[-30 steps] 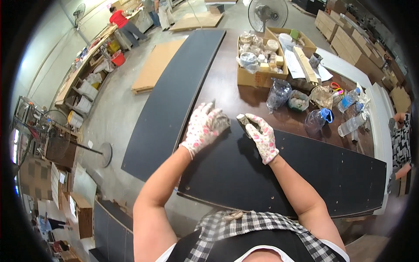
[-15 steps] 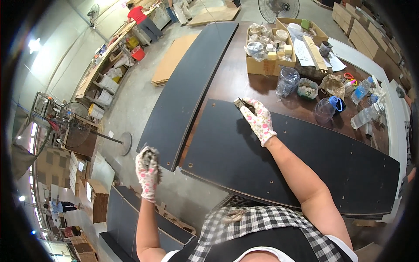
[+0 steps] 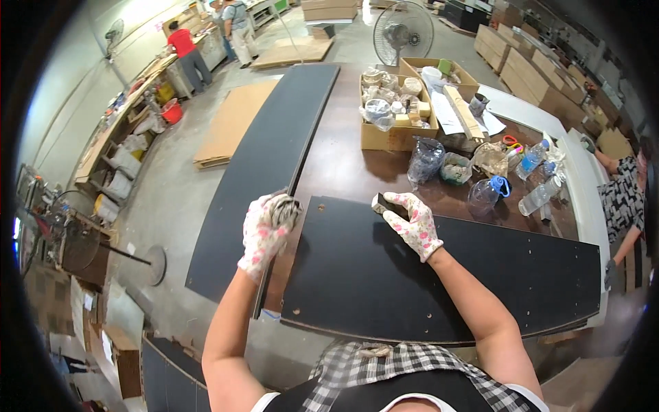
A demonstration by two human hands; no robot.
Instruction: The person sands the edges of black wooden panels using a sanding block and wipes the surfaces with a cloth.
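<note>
My left hand [image 3: 262, 233], in a white glove with pink flowers, is closed around a crumpled grey rag [image 3: 285, 210]. It hovers over the gap between two black boards. In a matching glove, my right hand [image 3: 416, 226] pinches a small block [image 3: 378, 203], pale on one face and dark on another, near the far edge of the nearer black board [image 3: 384, 288]. Small holes dot that board's surface. The long black board [image 3: 247, 172] to the left lies at an angle on the brown table [image 3: 329, 165].
Cardboard boxes hold wrapped jars [image 3: 379, 141] and a white cup. Beside them stand plastic bottles [image 3: 486, 196], a dark plastic-wrapped container [image 3: 425, 161] and wood strips [image 3: 463, 113]. A floor fan [image 3: 401, 34] stands behind. Another person [image 3: 621, 206] is at the right edge.
My left hand has swung inward with the rag, from beyond the left board's near end to the gap between the boards. The view has shifted, and a person now shows at right.
</note>
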